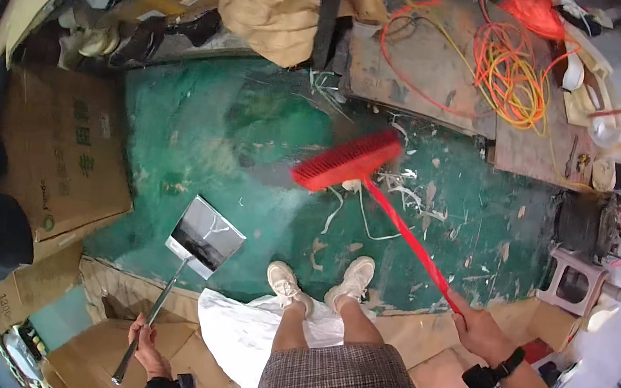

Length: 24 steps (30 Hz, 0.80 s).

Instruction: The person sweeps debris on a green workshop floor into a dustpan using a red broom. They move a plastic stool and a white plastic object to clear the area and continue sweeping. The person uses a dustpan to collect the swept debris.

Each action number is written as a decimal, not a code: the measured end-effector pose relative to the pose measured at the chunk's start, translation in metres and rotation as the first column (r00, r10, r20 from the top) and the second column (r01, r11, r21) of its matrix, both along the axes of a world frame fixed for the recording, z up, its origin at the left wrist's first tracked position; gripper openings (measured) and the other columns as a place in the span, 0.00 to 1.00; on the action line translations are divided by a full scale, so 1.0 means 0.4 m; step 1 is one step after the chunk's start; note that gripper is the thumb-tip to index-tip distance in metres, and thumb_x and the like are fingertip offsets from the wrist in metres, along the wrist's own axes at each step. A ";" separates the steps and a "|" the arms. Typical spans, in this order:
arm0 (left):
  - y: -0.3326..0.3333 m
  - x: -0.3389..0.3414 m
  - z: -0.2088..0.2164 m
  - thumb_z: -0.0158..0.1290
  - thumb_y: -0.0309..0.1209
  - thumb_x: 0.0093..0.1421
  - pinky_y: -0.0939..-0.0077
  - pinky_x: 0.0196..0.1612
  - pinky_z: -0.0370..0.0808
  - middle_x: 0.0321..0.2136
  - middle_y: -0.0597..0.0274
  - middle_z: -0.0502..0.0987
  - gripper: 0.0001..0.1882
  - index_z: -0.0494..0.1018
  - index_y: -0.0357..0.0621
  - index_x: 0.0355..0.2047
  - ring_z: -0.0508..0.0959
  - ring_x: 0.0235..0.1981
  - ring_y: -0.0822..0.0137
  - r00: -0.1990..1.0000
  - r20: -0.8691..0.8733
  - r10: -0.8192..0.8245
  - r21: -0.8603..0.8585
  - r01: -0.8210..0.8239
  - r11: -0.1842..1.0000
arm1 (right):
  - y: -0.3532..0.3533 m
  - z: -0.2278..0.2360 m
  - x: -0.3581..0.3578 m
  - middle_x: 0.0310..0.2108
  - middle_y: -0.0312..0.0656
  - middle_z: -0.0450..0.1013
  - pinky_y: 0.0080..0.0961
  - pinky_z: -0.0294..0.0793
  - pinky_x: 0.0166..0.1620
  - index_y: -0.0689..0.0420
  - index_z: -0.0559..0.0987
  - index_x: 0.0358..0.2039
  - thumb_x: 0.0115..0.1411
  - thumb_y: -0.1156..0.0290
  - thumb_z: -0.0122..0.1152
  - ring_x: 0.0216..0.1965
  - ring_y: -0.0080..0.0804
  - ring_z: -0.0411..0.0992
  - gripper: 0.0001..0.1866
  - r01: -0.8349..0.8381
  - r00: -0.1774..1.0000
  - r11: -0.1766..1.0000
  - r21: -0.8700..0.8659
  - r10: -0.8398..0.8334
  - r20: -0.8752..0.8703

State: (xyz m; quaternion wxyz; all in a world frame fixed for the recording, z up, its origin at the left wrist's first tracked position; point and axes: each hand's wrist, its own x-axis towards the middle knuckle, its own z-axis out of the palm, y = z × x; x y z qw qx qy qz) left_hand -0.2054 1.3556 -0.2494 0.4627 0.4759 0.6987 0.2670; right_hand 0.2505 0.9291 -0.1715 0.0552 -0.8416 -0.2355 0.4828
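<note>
My right hand (478, 333) is closed round the end of a long-handled red broom (348, 161). Its wide bristled head is over the green floor, among pale scraps and strips of litter (407, 197). Gripped in my left hand (148, 344) is the metal handle of a dustpan (208, 236). The dustpan's grey pan lies left of my feet, with a thin pale strip in it. Whether the broom's bristles touch the floor, I cannot tell.
A large cardboard box (66, 147) stands at the left. Orange and yellow cords (511, 83) lie coiled on wooden boards (427, 74) at the far right. A plastic stool (574, 280) is at the right. White sheeting (232, 328) and flattened cardboard (97, 359) lie near my feet.
</note>
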 end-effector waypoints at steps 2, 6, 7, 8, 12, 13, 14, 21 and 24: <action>-0.032 0.057 0.018 0.47 0.24 0.57 0.82 0.34 0.67 0.37 0.64 0.72 0.06 0.70 0.39 0.35 0.69 0.31 0.76 0.999 -0.029 0.039 0.055 -0.037 0.998 | 0.029 -0.019 0.009 0.21 0.56 0.71 0.50 0.70 0.29 0.45 0.55 0.61 0.61 0.67 0.46 0.25 0.57 0.71 0.27 -0.012 1.000 0.995 0.099 0.009 0.024; -0.110 0.163 0.069 0.47 0.24 0.58 0.83 0.31 0.67 0.29 0.67 0.71 0.06 0.70 0.38 0.36 0.69 0.27 0.76 0.999 -0.032 0.037 0.058 -0.035 0.998 | 0.242 -0.250 0.080 0.27 0.56 0.73 0.43 0.73 0.30 0.42 0.58 0.61 0.62 0.68 0.45 0.27 0.55 0.73 0.26 0.072 0.996 0.920 0.384 -0.085 0.016; -0.117 0.168 0.057 0.48 0.25 0.58 0.84 0.29 0.68 0.27 0.66 0.72 0.06 0.70 0.39 0.36 0.70 0.24 0.75 1.000 -0.006 0.031 0.075 -0.030 0.997 | 0.288 -0.313 0.096 0.27 0.55 0.73 0.42 0.73 0.30 0.42 0.58 0.61 0.62 0.68 0.45 0.27 0.54 0.73 0.25 0.086 0.991 0.873 0.479 -0.124 0.047; -0.116 0.179 0.057 0.48 0.25 0.58 0.84 0.30 0.68 0.27 0.66 0.72 0.06 0.70 0.40 0.36 0.70 0.25 0.75 1.000 -0.020 0.023 0.062 -0.022 0.998 | 0.368 -0.301 0.132 0.26 0.54 0.73 0.42 0.72 0.30 0.44 0.59 0.60 0.62 0.68 0.46 0.26 0.51 0.73 0.24 0.268 0.963 0.905 0.331 -0.239 -0.125; -0.159 0.205 0.072 0.48 0.27 0.58 0.81 0.32 0.70 0.28 0.66 0.73 0.06 0.70 0.42 0.36 0.73 0.26 0.73 0.999 -0.037 0.024 -0.019 -0.024 1.000 | 0.203 -0.435 -0.002 0.26 0.52 0.73 0.34 0.71 0.32 0.47 0.59 0.60 0.62 0.67 0.47 0.27 0.42 0.73 0.24 0.394 0.918 0.815 0.425 -0.331 -0.216; -0.178 0.193 0.078 0.48 0.27 0.58 0.81 0.32 0.71 0.29 0.65 0.73 0.06 0.70 0.42 0.35 0.73 0.26 0.73 0.998 -0.017 0.056 -0.021 -0.057 0.998 | 0.120 -0.403 -0.048 0.29 0.53 0.73 0.33 0.71 0.33 0.47 0.58 0.61 0.62 0.68 0.47 0.29 0.42 0.74 0.26 0.394 0.913 0.814 0.427 -0.295 -0.281; -0.195 0.190 0.082 0.48 0.28 0.58 0.80 0.33 0.71 0.31 0.64 0.74 0.06 0.70 0.42 0.35 0.73 0.26 0.72 0.996 0.012 0.089 -0.013 -0.089 0.996 | 0.050 -0.348 -0.074 0.32 0.54 0.73 0.33 0.71 0.35 0.48 0.57 0.61 0.62 0.68 0.48 0.32 0.42 0.74 0.27 0.391 0.906 0.808 0.441 -0.253 -0.340; -0.244 0.260 0.108 0.48 0.27 0.57 0.80 0.36 0.69 0.42 0.60 0.74 0.06 0.69 0.44 0.35 0.73 0.32 0.71 0.995 0.020 0.096 0.002 -0.096 0.995 | 0.012 -0.126 -0.002 0.34 0.59 0.73 0.41 0.72 0.38 0.47 0.58 0.61 0.62 0.71 0.45 0.34 0.52 0.74 0.25 0.252 0.966 0.801 0.543 -0.173 -0.194; -0.240 0.280 0.116 0.48 0.27 0.57 0.79 0.38 0.69 0.44 0.60 0.73 0.06 0.69 0.45 0.35 0.73 0.35 0.71 0.999 0.042 0.015 -0.006 -0.015 1.000 | 0.186 -0.290 0.101 0.33 0.59 0.72 0.40 0.71 0.33 0.46 0.59 0.60 0.61 0.69 0.46 0.32 0.52 0.73 0.25 0.343 0.932 0.847 0.406 -0.254 -0.258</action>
